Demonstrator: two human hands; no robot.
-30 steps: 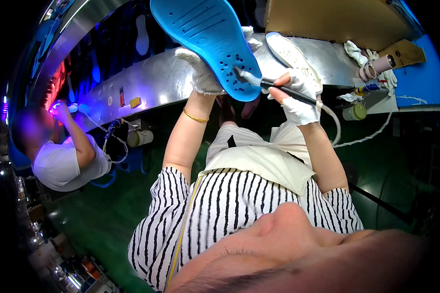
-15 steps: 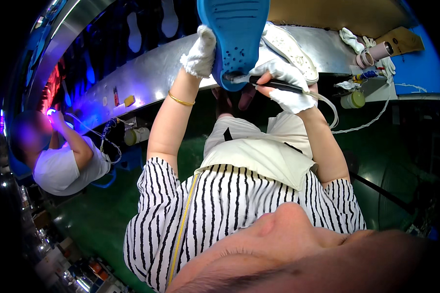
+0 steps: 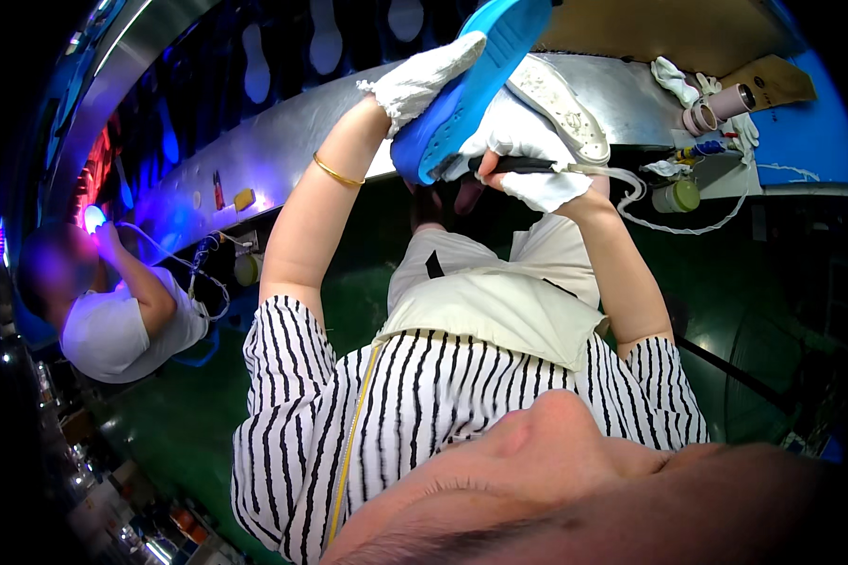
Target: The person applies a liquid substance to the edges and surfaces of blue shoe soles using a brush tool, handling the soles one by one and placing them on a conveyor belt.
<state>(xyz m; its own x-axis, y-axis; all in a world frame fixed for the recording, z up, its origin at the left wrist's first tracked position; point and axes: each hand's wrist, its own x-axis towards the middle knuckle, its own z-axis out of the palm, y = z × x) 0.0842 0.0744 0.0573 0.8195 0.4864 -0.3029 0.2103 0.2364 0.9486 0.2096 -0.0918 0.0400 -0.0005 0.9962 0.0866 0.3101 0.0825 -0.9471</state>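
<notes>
My left hand (image 3: 433,77), in a white glove, grips a thick blue shoe sole (image 3: 476,80) by its side, holding it up tilted over the bench edge. Small holes dot the sole's heel end, which points down toward me. A black pen-like tool (image 3: 523,164) with a pale cord is closed in my gloved right hand (image 3: 537,155), whose thumb and a finger show bare. The tool's tip is at the sole's heel; whether it touches cannot be made out. Just behind my right hand, a white shoe sole (image 3: 561,102) lies on the metal bench.
The metal bench (image 3: 301,141) curves across the front. A yellow block (image 3: 244,199) lies on it at left, near a seated co-worker (image 3: 132,320). To the right are a pink tumbler (image 3: 731,99), loose white gloves (image 3: 674,80) and a green-lidded jar (image 3: 680,195). Several soles stand behind.
The blue sole has turned onto its side, its far end swinging right and its darker side wall now showing. My left hand has moved up and right over it; my right hand has shifted slightly left.
</notes>
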